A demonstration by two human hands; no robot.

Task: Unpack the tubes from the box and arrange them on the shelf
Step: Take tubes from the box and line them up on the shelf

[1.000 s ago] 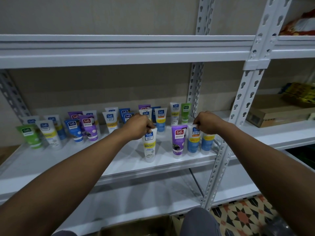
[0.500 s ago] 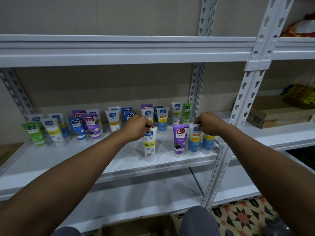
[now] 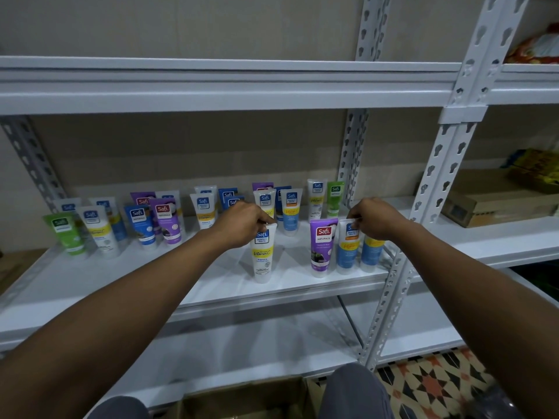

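Observation:
Several Safi tubes stand cap-down on the white shelf (image 3: 151, 279). My left hand (image 3: 242, 223) pinches the top edge of a white-and-yellow tube (image 3: 262, 255) standing near the shelf's front. My right hand (image 3: 373, 217) pinches the top of a blue-and-yellow tube (image 3: 348, 252). A purple tube (image 3: 322, 247) stands just left of that one, and another blue tube (image 3: 371, 255) stands on its right. More tubes in green, blue, purple and white line the back and left of the shelf. The open cardboard box (image 3: 242, 399) sits at the bottom edge between my knees.
A perforated white upright (image 3: 402, 267) stands right beside the blue tubes. A brown carton (image 3: 490, 201) lies on the neighbouring shelf to the right. The upper shelf (image 3: 211, 86) hangs low overhead. A lower shelf (image 3: 211, 343) and patterned floor tiles (image 3: 432, 382) lie below.
Both hands stay on the tops of their tubes; the white-and-yellow tube and the blue-and-yellow tube have barely shifted. The camera view has drifted slightly.

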